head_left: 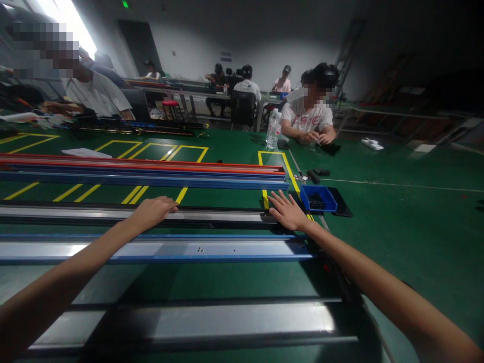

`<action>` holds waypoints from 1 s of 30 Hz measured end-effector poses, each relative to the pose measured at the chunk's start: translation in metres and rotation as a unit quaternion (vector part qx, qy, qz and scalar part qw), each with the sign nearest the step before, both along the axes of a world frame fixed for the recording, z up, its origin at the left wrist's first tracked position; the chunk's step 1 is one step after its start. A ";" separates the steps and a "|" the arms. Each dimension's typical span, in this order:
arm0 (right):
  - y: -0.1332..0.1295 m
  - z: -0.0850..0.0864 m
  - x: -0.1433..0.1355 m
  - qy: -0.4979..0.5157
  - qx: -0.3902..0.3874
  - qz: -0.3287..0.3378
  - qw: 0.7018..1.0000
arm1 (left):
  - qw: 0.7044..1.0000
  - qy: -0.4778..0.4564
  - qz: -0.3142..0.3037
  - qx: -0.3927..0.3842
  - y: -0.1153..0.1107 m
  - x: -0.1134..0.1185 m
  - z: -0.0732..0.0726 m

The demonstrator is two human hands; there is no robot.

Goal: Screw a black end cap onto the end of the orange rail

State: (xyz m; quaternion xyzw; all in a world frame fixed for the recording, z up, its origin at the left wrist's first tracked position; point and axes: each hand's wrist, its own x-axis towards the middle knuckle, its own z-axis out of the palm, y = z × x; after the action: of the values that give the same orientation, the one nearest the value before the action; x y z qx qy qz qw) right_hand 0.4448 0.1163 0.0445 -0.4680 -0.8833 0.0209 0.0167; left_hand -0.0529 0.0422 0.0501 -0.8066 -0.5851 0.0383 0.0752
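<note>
My left hand rests over the black-edged silver rail, its fingers close together and bent over the far edge. At the right end of that rail lies my right hand, palm down with fingers spread. Nearer to me runs a blue-edged rail with small holes in its face. A wide silver profile lies closest. Beyond my hands are blue rails and a red rail, side by side on the green table.
Just right of my right hand sits a blue bin of dark parts, beside a black flat object. Farther back are water bottles and a seated person. Another person leans in at the left.
</note>
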 end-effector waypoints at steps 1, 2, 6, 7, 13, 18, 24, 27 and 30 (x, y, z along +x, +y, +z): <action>0.001 0.000 0.000 0.000 0.000 0.000 1.000 | 1.000 -0.005 0.000 0.003 0.000 0.000 0.000; 0.001 0.000 0.000 0.000 0.000 0.000 1.000 | 1.000 -0.009 0.000 0.004 0.001 0.000 0.000; 0.003 0.000 0.000 -0.002 -0.002 0.001 1.000 | 1.000 -0.009 -0.002 -0.006 0.002 0.000 0.001; 0.003 0.000 0.000 -0.002 -0.002 0.001 1.000 | 1.000 -0.007 -0.001 -0.008 0.003 0.000 0.000; 0.007 0.001 -0.001 -0.002 -0.004 -0.005 1.000 | 1.000 -0.026 -0.013 0.009 0.008 -0.006 -0.006; 0.010 0.001 -0.001 0.000 -0.001 -0.005 1.000 | 1.000 -0.029 -0.005 0.006 0.012 -0.006 -0.005; 0.014 -0.001 -0.001 0.000 0.002 -0.004 1.000 | 1.000 -0.029 -0.002 -0.002 0.014 -0.004 -0.002; 0.017 -0.001 -0.001 -0.001 0.002 -0.003 1.000 | 1.000 -0.029 0.000 -0.002 0.016 -0.003 -0.002; 0.019 -0.001 -0.001 -0.004 0.003 -0.003 1.000 | 1.000 -0.024 -0.001 -0.005 0.019 -0.003 -0.002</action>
State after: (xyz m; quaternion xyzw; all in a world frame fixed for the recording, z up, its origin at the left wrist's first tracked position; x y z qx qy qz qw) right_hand 0.4439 0.1352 0.0432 -0.4710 -0.8818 0.0168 0.0146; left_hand -0.0564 0.0612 0.0480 -0.8084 -0.5855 0.0218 0.0567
